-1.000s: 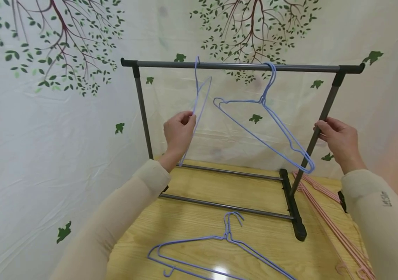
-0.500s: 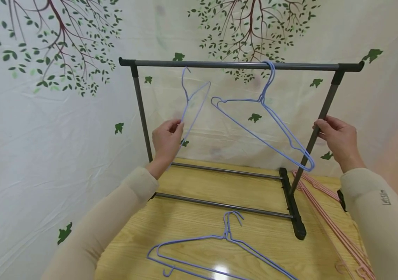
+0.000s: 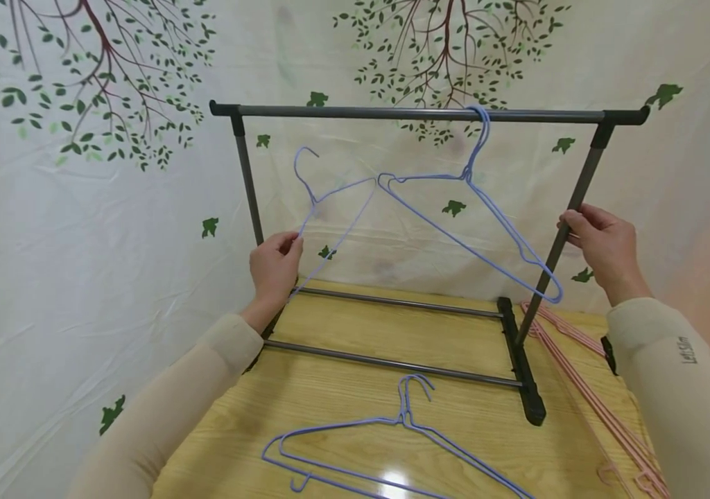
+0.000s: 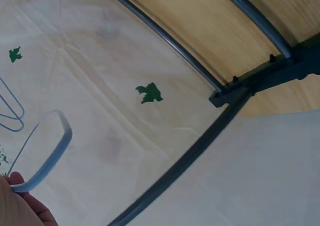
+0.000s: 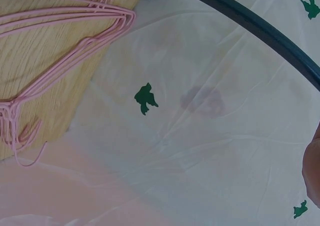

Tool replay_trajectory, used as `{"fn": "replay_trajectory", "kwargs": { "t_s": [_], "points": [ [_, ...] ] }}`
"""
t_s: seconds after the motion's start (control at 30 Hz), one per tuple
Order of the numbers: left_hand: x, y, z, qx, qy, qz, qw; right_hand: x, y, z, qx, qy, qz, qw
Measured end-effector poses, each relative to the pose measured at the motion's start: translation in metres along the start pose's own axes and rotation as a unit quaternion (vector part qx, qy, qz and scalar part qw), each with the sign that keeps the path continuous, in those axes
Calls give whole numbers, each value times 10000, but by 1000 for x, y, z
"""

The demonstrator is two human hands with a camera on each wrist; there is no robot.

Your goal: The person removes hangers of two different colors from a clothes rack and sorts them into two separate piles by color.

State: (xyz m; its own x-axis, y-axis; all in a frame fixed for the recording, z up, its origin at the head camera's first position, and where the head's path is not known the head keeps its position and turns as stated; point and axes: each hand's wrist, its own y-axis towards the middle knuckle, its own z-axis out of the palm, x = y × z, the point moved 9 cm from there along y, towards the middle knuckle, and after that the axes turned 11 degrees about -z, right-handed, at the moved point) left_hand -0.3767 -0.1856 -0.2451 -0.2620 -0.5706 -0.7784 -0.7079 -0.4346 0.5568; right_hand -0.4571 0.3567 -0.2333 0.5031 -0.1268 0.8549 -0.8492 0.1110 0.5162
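Observation:
In the head view my left hand [image 3: 275,272] pinches a blue wire hanger [image 3: 344,188] by its near shoulder, its hook free and below the rack's top bar. The left wrist view shows the fingers [image 4: 17,178] on the hanger's blue wire [image 4: 50,161]. My right hand [image 3: 606,251] grips the right upright of the dark clothes rack [image 3: 392,113]. Two blue hangers [image 3: 436,220] hang together from the bar, right of its middle. More blue hangers [image 3: 342,423] lie on the table in front of the rack.
Several pink hangers [image 3: 586,388] lie in a bundle on the wooden table [image 3: 330,395], right of the rack's foot [image 3: 526,374]. Behind the rack hangs a pale curtain [image 3: 405,242] printed with branches and leaves.
My left hand has brought its hanger down and left, and the hook has come away from the top bar. The right hand stays on the upright.

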Motion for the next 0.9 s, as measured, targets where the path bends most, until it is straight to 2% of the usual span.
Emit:
{"fn": "replay_trajectory", "kwargs": {
  "t_s": [0.23, 0.4, 0.6, 0.77, 0.9],
  "points": [
    [22, 0, -11, 88, 156, -40, 9998, 1, 1, 1, -14, -9, -84, 10000],
    [35, -6, -11, 405, 212, -122, 9989, 0, 1, 1, -39, 110, -53, 9999],
    [51, -17, -2, 1162, 130, -376, 9924, -1, 1, 1, -77, 165, -43, 9998],
    [60, -26, 6, 1824, 95, -496, 9819, -1, 1, 1, -94, 154, -62, 9998],
    [65, -35, 12, 2262, 1, -715, 9714, 0, 0, 0, -101, 191, -65, 9997]
  ]
}}
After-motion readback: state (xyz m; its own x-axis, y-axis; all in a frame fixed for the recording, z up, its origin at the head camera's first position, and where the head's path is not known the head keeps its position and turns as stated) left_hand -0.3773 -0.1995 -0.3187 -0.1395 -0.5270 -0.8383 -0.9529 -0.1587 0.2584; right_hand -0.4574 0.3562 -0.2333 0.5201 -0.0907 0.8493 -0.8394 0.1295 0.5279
